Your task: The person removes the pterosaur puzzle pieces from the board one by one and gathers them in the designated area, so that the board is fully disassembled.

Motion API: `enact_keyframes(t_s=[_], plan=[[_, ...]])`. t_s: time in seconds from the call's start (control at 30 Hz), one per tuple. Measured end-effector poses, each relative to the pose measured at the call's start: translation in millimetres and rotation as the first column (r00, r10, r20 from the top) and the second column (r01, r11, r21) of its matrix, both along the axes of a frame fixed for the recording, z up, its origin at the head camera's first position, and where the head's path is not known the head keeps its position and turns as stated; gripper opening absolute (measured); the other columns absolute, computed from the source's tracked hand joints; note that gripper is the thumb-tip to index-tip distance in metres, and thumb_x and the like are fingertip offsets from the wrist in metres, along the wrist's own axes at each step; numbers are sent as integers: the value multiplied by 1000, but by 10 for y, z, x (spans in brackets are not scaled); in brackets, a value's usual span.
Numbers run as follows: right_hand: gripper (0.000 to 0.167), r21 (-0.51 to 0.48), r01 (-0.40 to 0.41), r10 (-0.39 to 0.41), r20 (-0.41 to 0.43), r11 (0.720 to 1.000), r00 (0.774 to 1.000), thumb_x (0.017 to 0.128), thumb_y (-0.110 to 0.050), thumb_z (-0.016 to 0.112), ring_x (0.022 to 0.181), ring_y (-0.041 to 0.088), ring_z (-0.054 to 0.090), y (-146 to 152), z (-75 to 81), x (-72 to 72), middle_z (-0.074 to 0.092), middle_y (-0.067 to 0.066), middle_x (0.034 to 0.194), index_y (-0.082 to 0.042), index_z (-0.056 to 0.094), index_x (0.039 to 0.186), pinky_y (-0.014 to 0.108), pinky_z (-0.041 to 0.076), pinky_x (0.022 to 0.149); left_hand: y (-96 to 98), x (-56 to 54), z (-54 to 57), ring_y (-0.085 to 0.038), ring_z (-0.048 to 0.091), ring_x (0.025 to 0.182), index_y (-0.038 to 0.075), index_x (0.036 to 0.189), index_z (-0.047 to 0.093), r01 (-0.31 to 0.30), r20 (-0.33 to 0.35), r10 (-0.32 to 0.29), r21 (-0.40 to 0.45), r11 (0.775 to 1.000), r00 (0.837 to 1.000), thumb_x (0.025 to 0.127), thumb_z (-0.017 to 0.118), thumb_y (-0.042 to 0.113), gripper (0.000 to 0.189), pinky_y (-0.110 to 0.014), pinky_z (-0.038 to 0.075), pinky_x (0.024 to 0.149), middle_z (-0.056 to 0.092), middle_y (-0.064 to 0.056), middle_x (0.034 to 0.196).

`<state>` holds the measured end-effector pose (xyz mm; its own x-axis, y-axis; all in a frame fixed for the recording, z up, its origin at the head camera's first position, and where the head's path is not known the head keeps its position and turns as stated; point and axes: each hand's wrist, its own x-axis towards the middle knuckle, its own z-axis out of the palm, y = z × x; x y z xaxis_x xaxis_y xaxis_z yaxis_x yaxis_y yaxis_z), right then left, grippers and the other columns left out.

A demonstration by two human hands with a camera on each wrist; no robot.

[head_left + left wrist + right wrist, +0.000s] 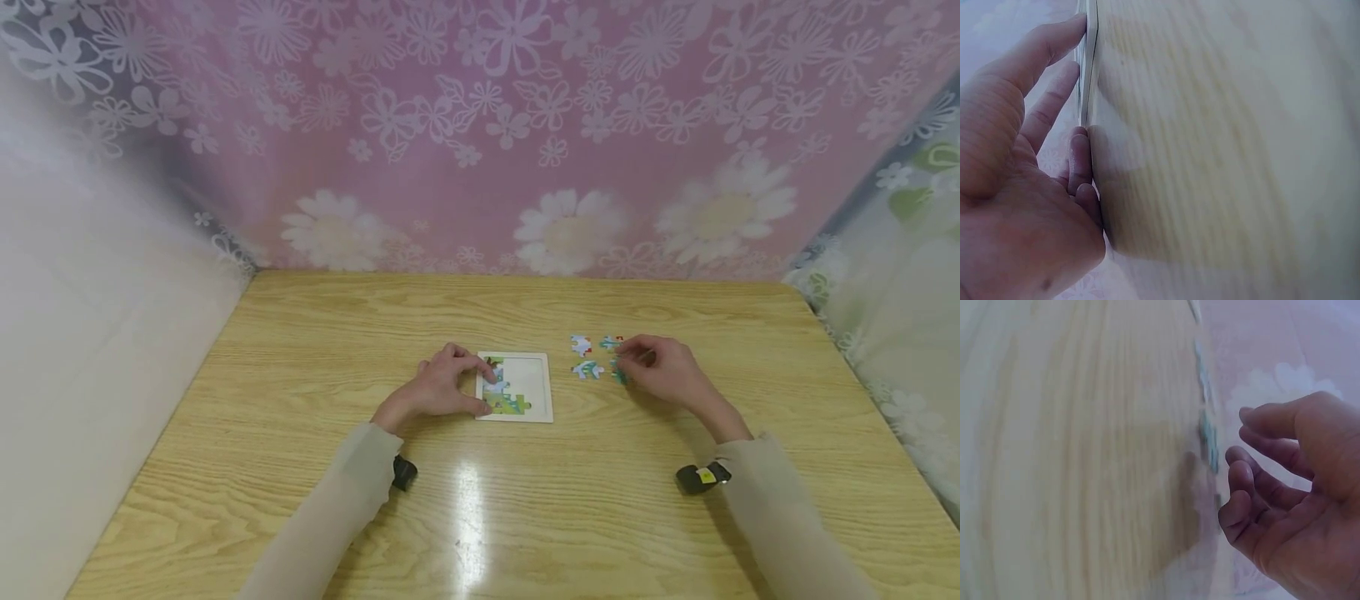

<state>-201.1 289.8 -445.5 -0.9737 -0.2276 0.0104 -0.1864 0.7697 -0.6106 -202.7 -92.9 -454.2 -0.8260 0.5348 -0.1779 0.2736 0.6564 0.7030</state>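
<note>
A small jigsaw puzzle tray (535,372) with a white rim lies on the table. Interlocked pieces (508,405) fill its left and lower parts, and its upper right shows bare white. My left hand (447,386) rests at the tray's left side, thumb near the lower left corner and fingertips over the pieces; the left wrist view shows its fingers (1054,103) against the tray's edge (1089,56). To the right, my right hand (667,371) hovers beside loose puzzle pieces (587,370), its fingertips overlapping the nearest one. Nothing shows between its loosely bent fingers (1272,422) in the right wrist view.
Several loose pieces, one of them a white and red piece (581,344), lie right of the tray. The wood-grain table (337,325) meets a pink flowered backdrop (465,167) at its far edge. Pale hangings stand at both sides. Each wrist wears a black strap (702,477).
</note>
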Motion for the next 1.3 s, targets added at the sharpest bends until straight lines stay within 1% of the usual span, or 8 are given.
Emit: enact_keyframes(t_s=[0.13, 0.27, 0.43, 0.73, 0.93, 1.0, 1.17, 1.3], plan=[[26, -55, -28, 30, 23, 998, 999, 99, -25, 68, 91, 21, 67, -128, 57, 67, 73, 11, 104, -7, 71, 118, 28, 53, 74, -10, -8, -9, -29, 42, 129, 34, 116, 70, 4, 7, -4, 5, 1000, 1000, 86, 83, 36, 33, -59, 22, 108, 46, -8, 140], [25, -84, -69, 71, 18, 994, 997, 99, -24, 69, 92, 20, 68, -246, 35, 105, 73, 9, 104, -8, 71, 119, 30, 53, 78, -9, -7, 3, -29, 41, 129, 34, 117, 70, 8, 6, -8, 6, 1000, 1000, 86, 82, 36, 33, -59, 21, 108, 46, -8, 140], [24, -114, -106, 109, 16, 988, 994, 97, -24, 71, 89, 17, 67, -403, 2, 130, 73, 6, 101, -9, 71, 117, 29, 53, 78, -1, -1, 17, -29, 41, 129, 34, 116, 70, 0, 12, 0, 2, 1000, 1000, 86, 82, 36, 32, -60, 21, 108, 45, -8, 140], [20, -121, -173, 174, -1, 977, 985, 96, -20, 73, 89, 14, 66, -647, -22, 187, 73, 2, 97, -9, 72, 113, 27, 54, 78, 9, -2, 24, -28, 41, 128, 36, 117, 69, -3, 17, 3, -18, 1000, 1000, 86, 83, 36, 33, -56, 22, 105, 46, -7, 139], [16, -121, -214, 218, 14, 969, 976, 94, -15, 73, 84, 11, 64, -807, -40, 232, 71, 0, 92, -10, 72, 109, 26, 53, 75, 6, 2, 26, -27, 41, 126, 36, 116, 69, 0, 20, 1, -23, 1000, 1000, 86, 83, 36, 33, -54, 22, 102, 46, -6, 137], [15, -115, -233, 236, 7, 966, 972, 93, -14, 73, 82, 10, 63, -860, -47, 238, 70, -1, 90, -10, 72, 108, 26, 53, 74, 9, 3, 29, -27, 41, 126, 36, 116, 69, -4, 22, 5, -28, 1000, 1000, 86, 83, 36, 33, -54, 22, 101, 46, -6, 137], [14, -111, -268, 270, 0, 957, 963, 93, -15, 73, 79, 8, 62, -1001, -41, 248, 69, -3, 87, -10, 72, 105, 25, 52, 73, 25, 2, 47, -27, 41, 127, 36, 116, 69, -13, 21, 14, -41, 999, 1000, 86, 82, 37, 33, -54, 23, 102, 46, -6, 137], [16, -103, -281, 284, 11, 954, 959, 92, -17, 75, 78, 8, 60, -1096, -31, 250, 68, -4, 86, -10, 73, 106, 24, 51, 72, 31, 2, 59, -28, 41, 127, 36, 117, 69, -8, 20, 9, -50, 999, 1000, 86, 82, 37, 33, -55, 23, 102, 46, -7, 137]])
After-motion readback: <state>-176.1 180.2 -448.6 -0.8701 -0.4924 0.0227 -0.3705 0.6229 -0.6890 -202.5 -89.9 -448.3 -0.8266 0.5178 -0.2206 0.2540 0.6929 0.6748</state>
